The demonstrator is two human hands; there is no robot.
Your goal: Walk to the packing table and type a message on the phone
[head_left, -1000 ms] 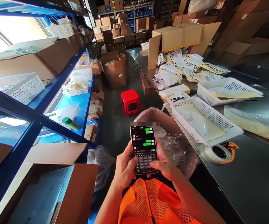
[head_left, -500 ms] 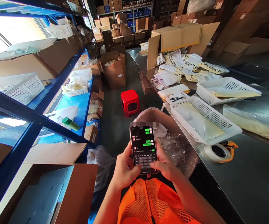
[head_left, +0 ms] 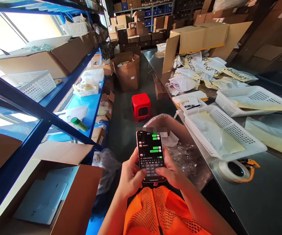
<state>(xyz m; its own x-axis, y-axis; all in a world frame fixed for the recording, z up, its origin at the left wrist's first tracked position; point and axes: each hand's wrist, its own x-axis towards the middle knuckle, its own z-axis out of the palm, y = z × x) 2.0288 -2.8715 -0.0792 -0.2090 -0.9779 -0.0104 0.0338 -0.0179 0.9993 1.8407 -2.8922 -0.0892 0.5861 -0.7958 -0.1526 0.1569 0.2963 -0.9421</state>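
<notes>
Upright in front of my orange mesh vest [head_left: 153,209] is a smartphone [head_left: 150,153], its screen lit with a dark chat page, green message bubbles and a keyboard. My left hand [head_left: 131,174] grips its left edge, the thumb over the keys on the lower left. Around the right edge closes my right hand [head_left: 171,171], with its thumb on the lower right keys. The fingers behind the phone are mostly hidden. Beyond it stands a large open carton [head_left: 177,125] holding crumpled clear plastic.
A dark table [head_left: 260,202] at right bears white perforated baskets [head_left: 253,143], a tape dispenser [head_left: 237,170] and printed bags [head_left: 192,65]. Blue shelving [head_left: 57,122] with boxes lines the left. An open carton [head_left: 79,195] sits low left. A red stool [head_left: 141,106] stands on the floor ahead.
The view has turned slightly left, so the surroundings sit further right. Both thumbs have shifted over the keyboard, the left one upward. Both hands still hold the phone.
</notes>
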